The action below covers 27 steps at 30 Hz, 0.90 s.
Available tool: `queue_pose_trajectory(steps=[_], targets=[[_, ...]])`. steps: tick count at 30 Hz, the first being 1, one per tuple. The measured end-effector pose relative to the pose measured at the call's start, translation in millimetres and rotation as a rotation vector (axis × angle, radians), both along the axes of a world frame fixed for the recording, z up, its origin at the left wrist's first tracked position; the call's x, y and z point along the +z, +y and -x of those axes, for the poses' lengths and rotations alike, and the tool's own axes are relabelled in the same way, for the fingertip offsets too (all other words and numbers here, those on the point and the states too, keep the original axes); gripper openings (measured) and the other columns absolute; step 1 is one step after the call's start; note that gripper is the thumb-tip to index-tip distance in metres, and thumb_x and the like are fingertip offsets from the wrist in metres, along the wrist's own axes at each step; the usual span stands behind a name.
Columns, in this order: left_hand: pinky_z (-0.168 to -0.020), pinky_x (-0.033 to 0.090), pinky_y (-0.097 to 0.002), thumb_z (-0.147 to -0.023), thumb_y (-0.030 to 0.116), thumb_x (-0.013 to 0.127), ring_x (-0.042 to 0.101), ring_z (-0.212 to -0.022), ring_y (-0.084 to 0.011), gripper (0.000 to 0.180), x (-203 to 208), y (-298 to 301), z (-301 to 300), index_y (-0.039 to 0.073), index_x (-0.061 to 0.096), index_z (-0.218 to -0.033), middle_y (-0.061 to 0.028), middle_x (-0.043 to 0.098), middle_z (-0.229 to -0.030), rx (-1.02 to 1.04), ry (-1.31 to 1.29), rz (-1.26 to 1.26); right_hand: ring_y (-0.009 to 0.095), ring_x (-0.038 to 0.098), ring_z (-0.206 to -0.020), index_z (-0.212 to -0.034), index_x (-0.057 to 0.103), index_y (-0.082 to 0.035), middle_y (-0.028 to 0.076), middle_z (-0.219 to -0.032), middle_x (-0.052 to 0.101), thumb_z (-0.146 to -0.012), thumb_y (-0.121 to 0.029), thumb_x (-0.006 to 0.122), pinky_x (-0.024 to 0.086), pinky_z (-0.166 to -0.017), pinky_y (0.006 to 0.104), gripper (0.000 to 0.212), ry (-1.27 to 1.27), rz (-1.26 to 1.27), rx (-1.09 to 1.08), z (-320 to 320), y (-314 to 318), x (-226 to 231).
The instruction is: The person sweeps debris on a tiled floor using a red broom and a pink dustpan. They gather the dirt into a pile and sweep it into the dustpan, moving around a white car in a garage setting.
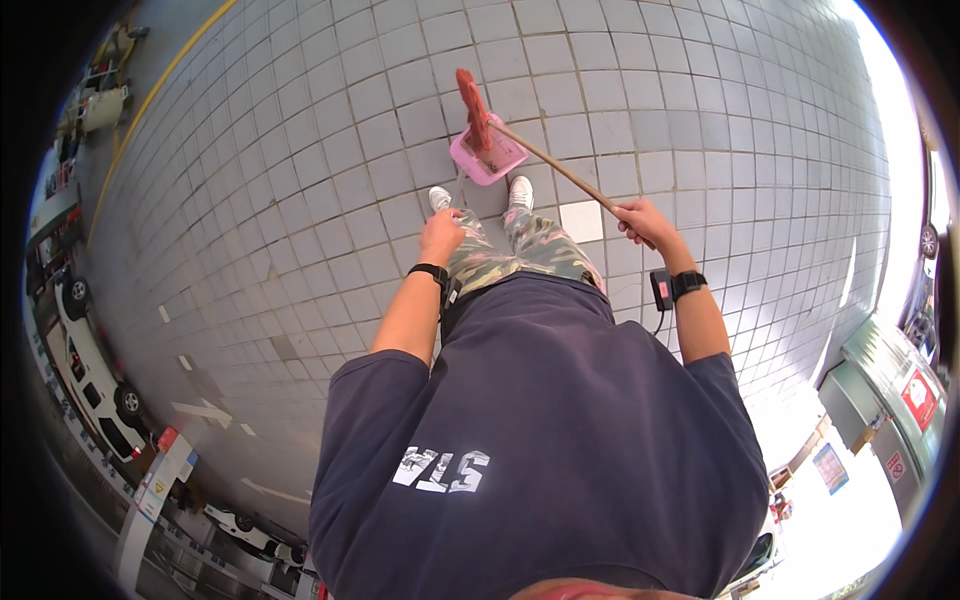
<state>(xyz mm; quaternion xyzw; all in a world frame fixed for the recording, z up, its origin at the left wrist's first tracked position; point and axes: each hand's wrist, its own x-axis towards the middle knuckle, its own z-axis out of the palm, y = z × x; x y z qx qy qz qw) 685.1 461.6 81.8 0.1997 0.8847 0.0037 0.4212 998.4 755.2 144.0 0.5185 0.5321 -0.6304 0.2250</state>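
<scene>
My right hand (645,224) is wrapped round the wooden stick of a broom (565,172), which slants away to the upper left. The broom's red head (474,108) rests over the far left part of a pink dustpan (486,177). Small dark bits show in the pan, too small to name. On the left, my left hand (442,232) is closed at the top of the dustpan's thin pale handle (461,186); the fingers partly hide the grip. The pan sits on the floor just beyond my white shoes (521,192).
Grey square tiles (330,200) cover the floor, with one white tile (581,222) near my right hand. A yellow line (160,92) curves along the far left. White cars (95,385) stand at the left edge. A grey-green cabinet (868,400) stands at the right.
</scene>
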Motion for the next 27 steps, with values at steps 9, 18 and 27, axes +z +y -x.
queue_pose_trajectory(steps=[9,18,27], targets=[[-0.087,0.055,-0.0446,-0.080,0.015,0.067,0.069,-0.103,-0.0299,0.028,-25,-24,-16,0.020,0.074,-0.106,-0.0091,0.073,-0.106,0.046,-0.016,-0.135,0.048,0.064,-0.090,-0.096,0.067,0.003,0.029,-0.092,0.067,-0.090,-0.026,0.063,0.052,-0.079,0.0538,0.030,-0.072,-0.879,0.492,45,-19,-81],[-0.084,0.055,-0.0442,-0.081,0.014,0.068,0.070,-0.099,-0.0303,0.022,-19,-39,-13,0.017,0.074,-0.102,-0.0123,0.073,-0.102,0.118,0.034,-0.121,0.029,0.065,-0.052,-0.086,0.065,0.009,0.020,-0.065,0.064,-0.091,-0.019,0.059,0.051,-0.047,0.0423,0.029,-0.064,-0.415,0.599,81,-8,-74],[-0.087,0.054,-0.0470,-0.084,0.017,0.065,0.068,-0.102,-0.0345,0.025,-21,-35,-20,0.020,0.074,-0.107,-0.0155,0.070,-0.106,0.138,0.060,-0.165,0.010,0.048,-0.043,-0.106,0.065,0.002,0.006,-0.065,0.057,-0.097,-0.025,0.060,0.038,-0.036,0.0260,0.029,0.002,0.026,0.160,21,8,-40]])
